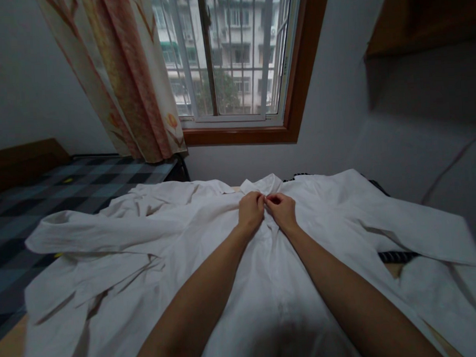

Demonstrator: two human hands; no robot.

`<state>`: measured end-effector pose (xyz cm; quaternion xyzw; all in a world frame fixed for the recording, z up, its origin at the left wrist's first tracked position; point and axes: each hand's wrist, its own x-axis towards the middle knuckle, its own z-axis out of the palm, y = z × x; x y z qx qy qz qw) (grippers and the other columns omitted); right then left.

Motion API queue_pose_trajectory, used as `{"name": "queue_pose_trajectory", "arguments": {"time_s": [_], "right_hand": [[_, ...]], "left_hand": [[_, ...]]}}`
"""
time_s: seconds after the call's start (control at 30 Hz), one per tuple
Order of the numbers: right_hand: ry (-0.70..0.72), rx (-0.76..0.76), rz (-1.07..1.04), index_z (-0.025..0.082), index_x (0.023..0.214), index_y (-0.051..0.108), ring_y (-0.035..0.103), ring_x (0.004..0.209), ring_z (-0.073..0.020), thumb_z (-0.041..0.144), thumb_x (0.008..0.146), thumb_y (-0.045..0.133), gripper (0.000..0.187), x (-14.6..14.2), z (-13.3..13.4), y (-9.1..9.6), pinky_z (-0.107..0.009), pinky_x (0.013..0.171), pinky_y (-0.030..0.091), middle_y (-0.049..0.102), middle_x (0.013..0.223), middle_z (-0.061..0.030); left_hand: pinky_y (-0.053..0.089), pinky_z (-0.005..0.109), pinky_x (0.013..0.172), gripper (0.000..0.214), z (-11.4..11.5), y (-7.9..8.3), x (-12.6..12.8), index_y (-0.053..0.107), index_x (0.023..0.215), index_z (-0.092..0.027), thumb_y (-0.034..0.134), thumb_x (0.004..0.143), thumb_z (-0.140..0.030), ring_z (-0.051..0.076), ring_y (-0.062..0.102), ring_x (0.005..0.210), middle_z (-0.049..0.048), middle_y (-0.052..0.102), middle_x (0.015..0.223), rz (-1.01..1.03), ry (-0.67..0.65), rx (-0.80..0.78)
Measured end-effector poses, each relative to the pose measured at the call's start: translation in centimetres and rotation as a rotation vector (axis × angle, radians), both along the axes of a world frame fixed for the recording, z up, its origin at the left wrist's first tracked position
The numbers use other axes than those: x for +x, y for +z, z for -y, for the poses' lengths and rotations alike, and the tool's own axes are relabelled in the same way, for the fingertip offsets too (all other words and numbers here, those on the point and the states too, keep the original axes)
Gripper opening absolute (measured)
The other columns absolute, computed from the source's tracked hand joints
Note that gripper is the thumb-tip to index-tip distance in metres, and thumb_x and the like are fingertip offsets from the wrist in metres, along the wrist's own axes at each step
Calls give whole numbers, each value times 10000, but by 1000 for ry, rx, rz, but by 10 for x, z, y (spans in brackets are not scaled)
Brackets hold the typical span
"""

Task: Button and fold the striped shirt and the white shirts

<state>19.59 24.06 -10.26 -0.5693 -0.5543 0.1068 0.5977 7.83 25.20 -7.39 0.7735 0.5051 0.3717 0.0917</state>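
Observation:
A white long-sleeved shirt lies spread out in front of me, its collar at the far side and its sleeves reaching out to the left and right. Just below the collar, my left hand pinches the front edge of the cloth. My right hand is beside it, thumb and fingertips pressed together on the same front edge. The fingertips of both hands almost meet. Whether a button lies between them is too small to see. More white cloth lies under the left sleeve.
Wooden table surface shows at the lower left. A bed with a dark checked cover stands on the left. Ahead are a patterned curtain and a barred window with a brown frame. A wooden shelf juts out at the upper right.

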Motion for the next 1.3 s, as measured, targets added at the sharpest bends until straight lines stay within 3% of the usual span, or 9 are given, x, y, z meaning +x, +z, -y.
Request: {"name": "queue_pose_trajectory", "arguments": {"time_s": [0.27, 0.43, 0.53, 0.63, 0.83, 0.97, 1.07, 1.2, 1.3], "right_hand": [[-43, -9, 13, 189, 687, 699, 632, 639, -195, 332, 697, 626, 161, -3, 1, 1, -305, 665, 492, 714, 695, -48], [147, -16, -284, 162, 667, 686, 599, 597, -171, 355, 632, 688, 196, 0, -4, 0, -285, 610, 480, 681, 641, -33], [300, -116, -521, 166, 659, 658, 546, 532, -128, 370, 565, 733, 237, 3, -6, 0, -248, 532, 450, 641, 602, -1], [371, -182, -604, 161, 671, 645, 516, 493, -102, 404, 532, 754, 300, 5, -6, 1, -230, 494, 438, 614, 588, 11], [240, -155, -590, 155, 771, 649, 559, 563, -125, 422, 613, 698, 314, 2, -12, -6, -246, 543, 470, 636, 664, -7], [-48, -101, -337, 155, 943, 648, 609, 746, -168, 323, 713, 582, 292, 5, -12, -7, -294, 724, 497, 681, 884, -58], [-237, -216, 11, 127, 1082, 631, 599, 973, -217, 257, 759, 525, 364, 8, -3, -3, -330, 906, 441, 662, 1077, -118], [-224, -517, 509, 122, 1264, 571, 438, 1264, -304, 360, 852, 500, 482, 7, 14, 0, -437, 1057, 287, 528, 1351, -170], [-218, -650, 674, 97, 1413, 422, 262, 1391, -324, 480, 914, 400, 630, 1, 24, -1, -498, 1108, 159, 347, 1497, -192]], "left_hand": [[412, 277, 790, 173, 1, -5, 2, 637, 885, -150, 465, 900, -152, 187, 587, 851, 80, 646, 898, 7, -15, 31], [411, 283, 808, 174, -3, -8, 2, 606, 906, -147, 432, 914, -146, 182, 567, 872, 82, 627, 919, 58, -48, 48], [420, 263, 761, 203, -7, -7, 1, 601, 829, -152, 418, 916, -153, 160, 567, 807, 50, 635, 834, 134, -93, -73], [423, 249, 736, 225, -7, -6, 1, 602, 804, -154, 414, 926, -177, 149, 572, 775, 34, 643, 797, 165, -124, -119], [424, 303, 853, 234, 1, -1, 0, 620, 999, -156, 405, 945, -229, 196, 580, 934, 91, 656, 990, 63, 54, 90], [310, 445, 1044, 394, -2, -1, -13, 510, 1295, -172, 429, 924, -277, 287, 428, 1253, 128, 544, 1322, -154, 262, 100], [133, 575, 1107, 539, -11, -9, -27, 413, 1413, -169, 436, 907, -354, 368, 231, 1388, 135, 370, 1493, -375, 318, 27], [44, 611, 1111, 679, -27, -18, -39, 321, 1473, -111, 348, 909, -489, 404, 170, 1411, 174, 289, 1529, -495, 356, -138], [29, 605, 1116, 723, -36, -19, -41, 298, 1483, -102, 297, 905, -536, 400, 157, 1419, 182, 277, 1532, -507, 365, -196]]}}
